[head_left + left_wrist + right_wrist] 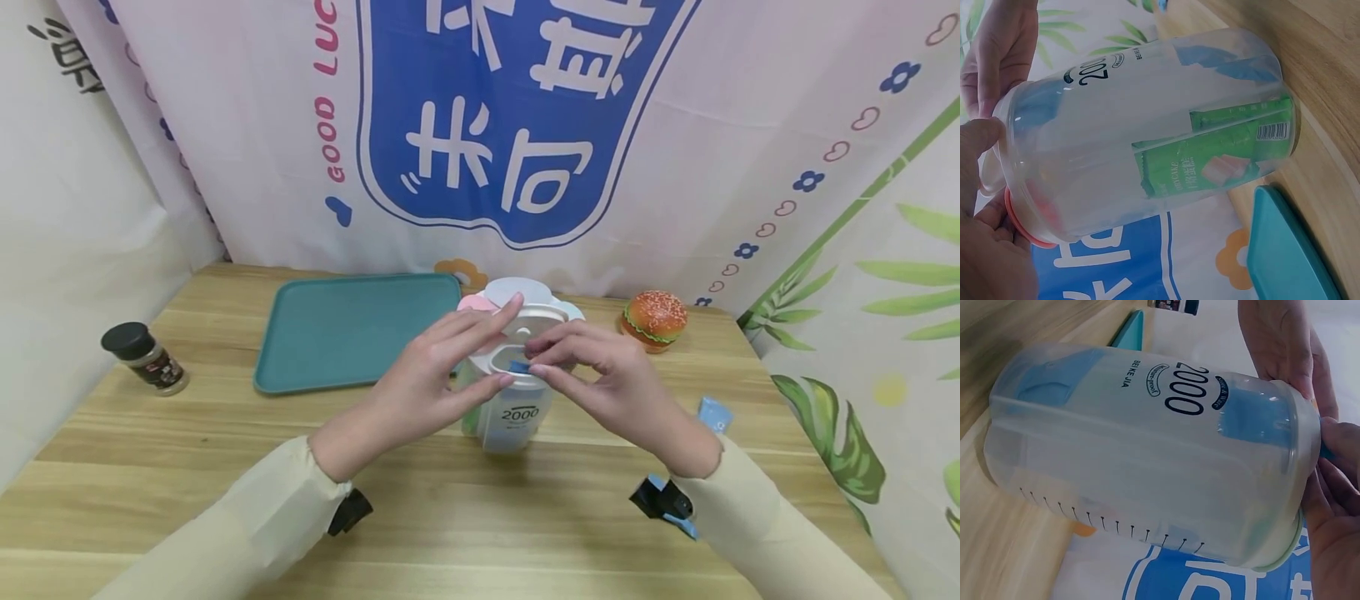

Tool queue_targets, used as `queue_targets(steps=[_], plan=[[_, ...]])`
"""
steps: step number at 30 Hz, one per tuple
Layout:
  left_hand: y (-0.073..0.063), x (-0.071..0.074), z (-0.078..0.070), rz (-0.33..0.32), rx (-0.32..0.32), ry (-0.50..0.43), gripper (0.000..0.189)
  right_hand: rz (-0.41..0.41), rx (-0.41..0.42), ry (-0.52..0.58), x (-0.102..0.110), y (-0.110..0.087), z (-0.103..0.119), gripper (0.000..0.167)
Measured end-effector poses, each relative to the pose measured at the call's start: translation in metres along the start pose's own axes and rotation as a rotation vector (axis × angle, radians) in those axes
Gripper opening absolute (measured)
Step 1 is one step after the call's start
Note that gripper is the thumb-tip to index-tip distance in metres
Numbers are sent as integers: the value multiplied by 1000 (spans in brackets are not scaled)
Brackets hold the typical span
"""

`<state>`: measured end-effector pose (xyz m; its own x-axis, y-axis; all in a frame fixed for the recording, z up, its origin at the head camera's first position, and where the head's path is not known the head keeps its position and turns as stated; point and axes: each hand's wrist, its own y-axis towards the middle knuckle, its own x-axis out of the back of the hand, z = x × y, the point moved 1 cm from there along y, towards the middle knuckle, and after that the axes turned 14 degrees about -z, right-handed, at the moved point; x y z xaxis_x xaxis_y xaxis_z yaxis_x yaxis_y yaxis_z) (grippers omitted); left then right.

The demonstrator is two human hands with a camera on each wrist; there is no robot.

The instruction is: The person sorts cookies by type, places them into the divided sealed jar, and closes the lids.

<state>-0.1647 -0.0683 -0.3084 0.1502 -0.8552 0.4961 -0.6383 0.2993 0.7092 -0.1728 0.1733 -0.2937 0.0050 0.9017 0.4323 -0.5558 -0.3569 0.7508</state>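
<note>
A tall translucent storage canister [517, 417] marked 2000 stands upright on the table, one of its lids [536, 319] flipped up. My left hand [427, 367] holds its top, thumb at the front rim and fingers around the lid side. Between thumb and fingers, my right hand [607, 358] pinches a blue packet [519, 367] at the opening. The right wrist view shows a blue packet [1254, 419] hanging inside just below the rim, and another blue packet [1057, 378] at the bottom. Green cake packets [1204, 162] fill a neighbouring compartment in the left wrist view.
A teal tray [352, 333] lies left behind the canister, with a black-capped spice jar [146, 358] farther left. Right of the canister sit a toy hamburger [654, 321] and a blue packet [715, 414]. Another blue packet [681, 525] lies partly hidden by the right wrist camera. A printed cloth hangs behind.
</note>
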Motion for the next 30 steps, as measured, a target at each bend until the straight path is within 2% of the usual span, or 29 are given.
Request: queue_targets(steps=[4,8,14,20,27,30], plan=[[0,1,0,-5,-10,-1,78,36,50,-78,2,-2,2,19],[0,0,1,-8,-19,-2,77,68,62,-111,3,-3,2,26],[0,-1,1,-9,-20,-4,77,105,62,-160,5,-4,2,24],[0,-1,1,-11,-21,-6,77,128,64,-176,6,-4,2,25],[0,-2,2,-18,-21,-7,76,157,137,-203,6,-4,3,26],[0,-2,2,-21,-26,-8,76,161,141,-203,6,-3,3,26]])
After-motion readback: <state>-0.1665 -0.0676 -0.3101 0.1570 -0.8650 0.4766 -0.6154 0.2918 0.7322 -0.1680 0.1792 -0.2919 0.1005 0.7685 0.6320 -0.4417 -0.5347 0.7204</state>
